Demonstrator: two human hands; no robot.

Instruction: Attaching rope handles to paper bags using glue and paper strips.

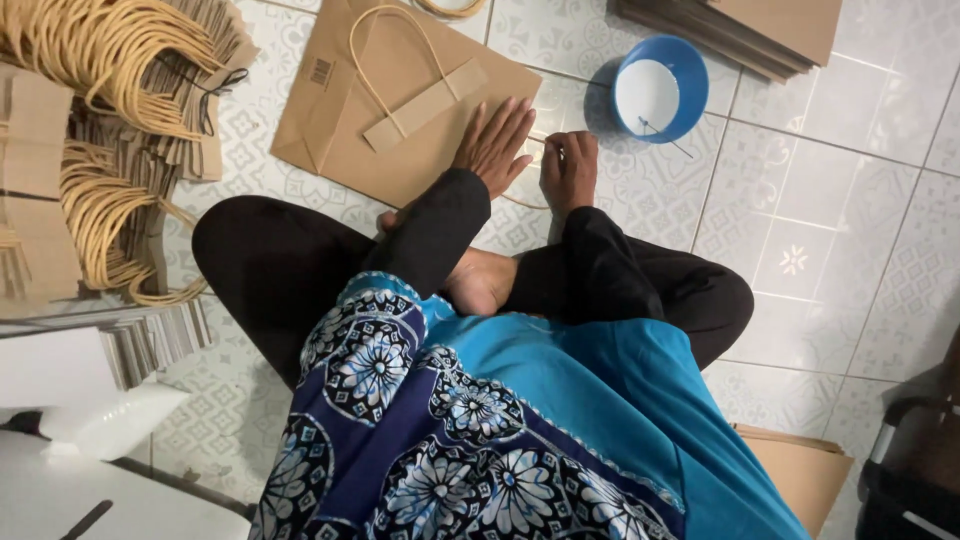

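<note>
A flat brown paper bag (340, 130) lies on the tiled floor in front of my crossed legs. A cream twisted-paper handle (385, 50) on a brown card strip (425, 105) rests on top of it. My left hand (493, 145) presses flat on the bag's right edge, fingers spread. Just to its right, my right hand (570, 170) is closed around a thin stick (540, 142) whose tip points toward the left hand. A blue bowl (660, 88) of white paste sits beyond the right hand.
Bundles of cream handles on card strips (100, 60) are piled at the left, with more stacked below (150, 340). A stack of brown bags (770, 30) lies at the top right, another brown sheet (800, 470) at the bottom right. White objects (90, 420) sit at the lower left.
</note>
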